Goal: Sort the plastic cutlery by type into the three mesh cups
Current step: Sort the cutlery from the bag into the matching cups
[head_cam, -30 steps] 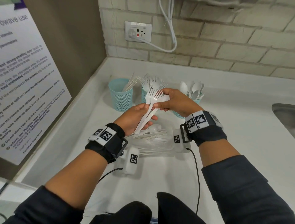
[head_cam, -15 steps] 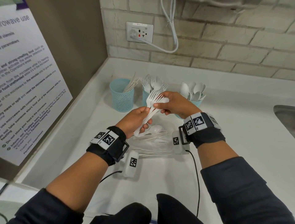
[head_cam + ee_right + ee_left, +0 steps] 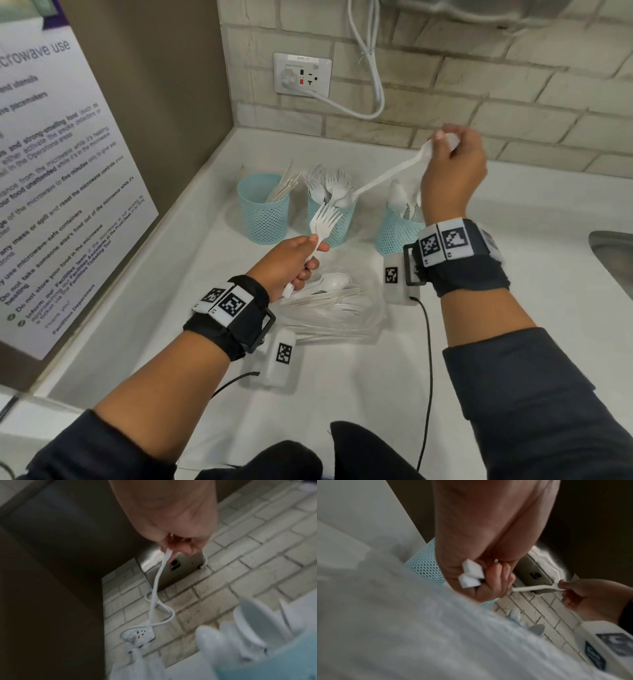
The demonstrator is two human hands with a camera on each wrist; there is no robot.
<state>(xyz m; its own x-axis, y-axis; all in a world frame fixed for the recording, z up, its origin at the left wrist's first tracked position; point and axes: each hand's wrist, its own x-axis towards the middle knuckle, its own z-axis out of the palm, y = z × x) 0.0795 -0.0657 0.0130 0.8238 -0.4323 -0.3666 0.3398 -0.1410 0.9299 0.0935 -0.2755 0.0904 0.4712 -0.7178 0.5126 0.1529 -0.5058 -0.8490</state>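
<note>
Three light-blue mesh cups stand in a row at the back of the white counter: the left cup (image 3: 264, 209) with knives, the middle cup (image 3: 331, 219) with forks, the right cup (image 3: 397, 230) with spoons. My left hand (image 3: 297, 257) grips two white forks (image 3: 322, 219) by their handles, tines up, in front of the middle cup. My right hand (image 3: 452, 161) is raised above the right cup and pinches a white spoon (image 3: 394, 174) by its bowl, handle slanting down-left. The left wrist view shows the fork handle ends (image 3: 471, 574) in my fist. A pile of loose cutlery (image 3: 329, 301) lies between my wrists.
A brown wall with a microwave notice (image 3: 51, 192) closes the left side. A socket (image 3: 302, 74) with a white cable (image 3: 370, 68) sits on the brick wall behind. A steel sink (image 3: 613, 253) edge is at the right.
My right hand pulled the spoon out of the bundle and lifted it up and to the right, above the spoon cup. The left hand kept the forks and sank slightly.
</note>
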